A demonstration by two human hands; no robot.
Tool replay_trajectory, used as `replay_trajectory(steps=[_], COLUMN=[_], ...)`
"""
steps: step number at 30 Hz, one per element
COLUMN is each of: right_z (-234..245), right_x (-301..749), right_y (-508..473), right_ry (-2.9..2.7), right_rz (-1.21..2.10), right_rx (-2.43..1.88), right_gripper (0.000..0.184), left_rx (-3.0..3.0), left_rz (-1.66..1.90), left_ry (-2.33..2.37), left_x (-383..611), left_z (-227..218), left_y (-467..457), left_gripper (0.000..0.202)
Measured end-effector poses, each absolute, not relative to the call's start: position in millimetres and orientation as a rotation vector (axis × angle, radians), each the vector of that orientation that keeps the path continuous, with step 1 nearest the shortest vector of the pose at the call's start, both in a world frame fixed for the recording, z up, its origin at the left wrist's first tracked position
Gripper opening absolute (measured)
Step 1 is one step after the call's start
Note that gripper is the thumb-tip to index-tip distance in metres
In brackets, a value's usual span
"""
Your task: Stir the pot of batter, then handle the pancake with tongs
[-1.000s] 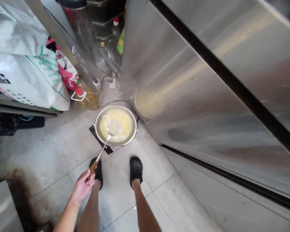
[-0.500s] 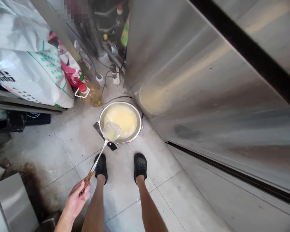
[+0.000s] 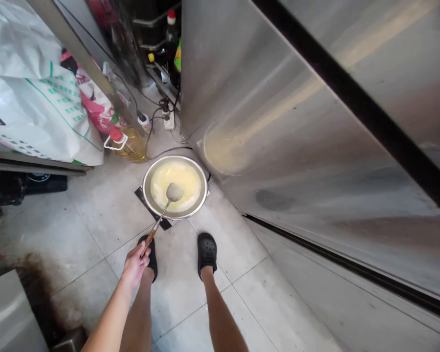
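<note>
My left hand (image 3: 134,264) comes in from the lower left, fingers wrapped round the brown handle of a metal spatula (image 3: 174,192). The spatula's wet blade is over the pale yellow liquid (image 3: 187,182) in a round metal basin (image 3: 204,195); whether it dips in, I cannot tell. Beneath the basin a flat black-edged object (image 3: 146,207) sticks out at the left, mostly hidden. My right hand is out of view. My feet, in black clogs (image 3: 207,252), stand just this side of the basin.
An oil jug (image 3: 134,145) with a red cap stands behind the basin to the left, near a large white sack (image 3: 58,117). Cables run to a power strip (image 3: 169,120) on the floor. A tall steel cabinet (image 3: 297,122) closes off the right.
My left hand has moved forward and right, taking the spatula's blade from the basin's near left rim to over the middle of the liquid. The view has shifted slightly.
</note>
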State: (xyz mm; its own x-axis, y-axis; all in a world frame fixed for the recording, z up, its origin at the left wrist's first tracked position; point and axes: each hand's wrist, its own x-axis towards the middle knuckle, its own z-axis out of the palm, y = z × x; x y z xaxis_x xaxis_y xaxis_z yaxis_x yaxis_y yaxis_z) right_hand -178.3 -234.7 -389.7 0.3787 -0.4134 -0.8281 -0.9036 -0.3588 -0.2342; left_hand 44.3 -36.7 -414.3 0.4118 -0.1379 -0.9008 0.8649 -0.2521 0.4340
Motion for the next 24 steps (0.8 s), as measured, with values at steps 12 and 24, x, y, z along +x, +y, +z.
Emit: replay_trajectory(steps=[12,24], right_z=[-397.6,-389.7], right_x=[-181.4,-183.9], right_y=[-239.8,-230.9], right_ry=[1.140,1.050], right_rz=[0.941,0.936], right_rx=[-1.892,-1.945], right_gripper=[0.064,0.044], left_rx=[1.745,1.617], left_rz=[-0.819,-1.003], left_ry=[0.643,0.624], left_x=[44.9,34.8], left_z=[-424.4,-467.1], left_y=[-48.6,-22.2], left_gripper=[0.081,0.077])
